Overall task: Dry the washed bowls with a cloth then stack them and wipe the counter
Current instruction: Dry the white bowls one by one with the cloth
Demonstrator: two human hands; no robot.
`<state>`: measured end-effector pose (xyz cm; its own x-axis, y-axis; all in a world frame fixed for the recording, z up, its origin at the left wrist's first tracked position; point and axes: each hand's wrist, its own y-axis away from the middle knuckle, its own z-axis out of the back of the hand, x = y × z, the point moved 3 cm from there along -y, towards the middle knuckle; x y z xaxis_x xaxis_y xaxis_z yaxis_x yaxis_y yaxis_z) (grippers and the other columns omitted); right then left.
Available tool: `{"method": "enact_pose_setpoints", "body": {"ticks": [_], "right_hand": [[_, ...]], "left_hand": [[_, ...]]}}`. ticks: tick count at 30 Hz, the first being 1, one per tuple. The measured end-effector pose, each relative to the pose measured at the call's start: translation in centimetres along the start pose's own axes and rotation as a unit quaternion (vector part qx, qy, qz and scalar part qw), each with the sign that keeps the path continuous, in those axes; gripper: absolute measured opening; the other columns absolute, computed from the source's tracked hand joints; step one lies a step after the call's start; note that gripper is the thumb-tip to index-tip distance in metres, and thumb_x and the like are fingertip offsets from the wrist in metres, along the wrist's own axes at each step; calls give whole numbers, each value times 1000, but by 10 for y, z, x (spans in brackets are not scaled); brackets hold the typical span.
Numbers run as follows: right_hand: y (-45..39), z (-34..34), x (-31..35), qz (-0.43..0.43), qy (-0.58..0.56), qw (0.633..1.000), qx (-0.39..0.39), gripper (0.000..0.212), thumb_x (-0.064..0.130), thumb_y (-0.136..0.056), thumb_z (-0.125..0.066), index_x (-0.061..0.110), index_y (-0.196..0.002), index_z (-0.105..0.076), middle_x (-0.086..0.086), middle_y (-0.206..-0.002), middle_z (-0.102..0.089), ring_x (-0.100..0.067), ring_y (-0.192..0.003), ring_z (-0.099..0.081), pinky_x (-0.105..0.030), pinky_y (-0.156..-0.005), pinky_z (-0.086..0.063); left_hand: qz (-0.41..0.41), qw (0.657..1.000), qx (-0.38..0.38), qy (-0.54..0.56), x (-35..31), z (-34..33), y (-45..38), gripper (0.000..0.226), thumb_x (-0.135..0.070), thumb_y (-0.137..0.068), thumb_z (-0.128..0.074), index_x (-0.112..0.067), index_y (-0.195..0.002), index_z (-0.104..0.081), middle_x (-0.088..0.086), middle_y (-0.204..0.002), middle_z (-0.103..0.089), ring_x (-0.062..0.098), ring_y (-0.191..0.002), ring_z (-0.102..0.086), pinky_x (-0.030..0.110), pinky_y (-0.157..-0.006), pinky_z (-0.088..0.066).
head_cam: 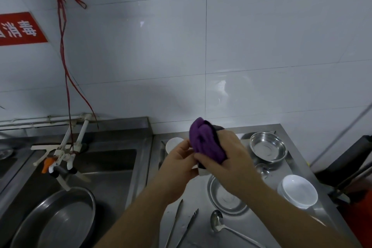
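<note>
Cloth: the purple cloth [207,143] is bunched in the air above the tabletop [201,225], between both hands.
Right hand: the right hand [227,163] is wrapping its grip round the cloth from the right, fingers curled over the wad.
Left hand: the left hand [179,163] is pinching the cloth's left edge; a small pale piece is showing under the cloth, and whether it is a bowl or a dish I cannot tell.
Key relation: the steel bowl [227,197] is lying directly below the right wrist, so the right hand is nearer to it.
Other bowls: a second steel bowl [268,148] is sitting at the back right; stacked white bowls [298,193] are standing near the right edge; another white bowl [174,144] is lying behind the left hand.
Step, as a judgement: drying is looking under way, with stacking and wiping not yet done.
Open room: tongs [181,225] and a ladle [218,224] are lying on the near tabletop, narrowing the wiping space.
Edges: the sink [112,167] is dropping away just left of the tabletop.
</note>
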<state>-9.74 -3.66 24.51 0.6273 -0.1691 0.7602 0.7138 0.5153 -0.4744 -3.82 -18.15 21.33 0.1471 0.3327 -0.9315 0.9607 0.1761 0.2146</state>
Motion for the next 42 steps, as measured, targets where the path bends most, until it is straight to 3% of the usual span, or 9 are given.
{"method": "enact_pose_setpoints", "body": {"ticks": [4,9,13,16,19,23,27,32,42], "right_hand": [[1,-6,-7,47,33,998,31,14,44,-100,-64,37,-112,-58,25,-102,-53,-10,-95,-59,-15,-82,-45],[-8,0,-25,-137,-95,986,-8,19,48,-95,-62,40,-111,-65,16,-86,-66,-8,-76,-62,-22,-70,-48],[-15,2,-29,-293,-352,887,-54,24,37,-99,-69,25,-119,-74,-7,-103,-75,-22,-94,-69,-42,-88,-55],[-11,-3,-27,-396,-427,812,-33,43,50,-90,-75,15,-116,-74,-11,-101,-65,-28,-92,-63,-48,-85,-50],[-2,-11,-27,-441,-502,743,-21,39,48,-93,-67,16,-117,-70,-15,-106,-64,-32,-97,-61,-47,-86,-50],[-3,-14,-21,-458,-561,689,-28,27,41,-94,-65,15,-99,-69,-12,-91,-63,-29,-79,-64,-40,-74,-53],[-1,-13,-23,-488,-522,696,-62,41,38,-100,-64,5,-122,-72,-20,-108,-75,-34,-92,-73,-46,-77,-62],[-6,-9,-17,-474,-483,733,-78,66,37,-81,-80,2,-135,-66,-29,-137,-65,-36,-99,-68,-46,-83,-60],[-2,-14,-8,-514,-528,676,-19,40,45,-100,-66,7,-109,-72,-17,-99,-70,-31,-92,-70,-44,-83,-60]], "left_hand": [[4,998,49,-43,2,0,9,34,-14,-99,-62,-18,-132,-67,11,-124,-76,29,-115,-73,34,-91,-62],[-6,992,99,-81,-2,3,16,32,-6,-105,-59,-8,-137,-61,16,-132,-71,36,-125,-67,48,-106,-56],[-25,984,126,-120,-12,3,20,21,-9,-101,-60,-11,-121,-66,13,-119,-72,30,-112,-68,42,-100,-56],[-43,981,139,-129,-20,-1,21,22,-17,-101,-64,-13,-122,-67,13,-121,-72,32,-115,-68,42,-102,-55],[-55,980,133,-135,-24,-5,19,34,-30,-96,-67,-11,-125,-64,19,-126,-69,41,-122,-64,54,-110,-52],[-39,984,116,-133,-22,-9,16,46,-30,-90,-69,-20,-135,-61,12,-131,-69,35,-125,-64,58,-111,-51],[-8,990,106,-91,-25,-14,14,68,-12,-82,-63,-23,-149,-54,15,-137,-65,39,-127,-63,59,-104,-56],[5,999,35,-16,-31,-14,14,33,-27,-101,-63,-22,-133,-66,10,-122,-76,33,-113,-74,45,-85,-64],[-93,990,60,-83,-18,-19,18,35,-40,-96,-65,-41,-131,-69,3,-133,-70,29,-129,-64,45,-107,-55]]}}
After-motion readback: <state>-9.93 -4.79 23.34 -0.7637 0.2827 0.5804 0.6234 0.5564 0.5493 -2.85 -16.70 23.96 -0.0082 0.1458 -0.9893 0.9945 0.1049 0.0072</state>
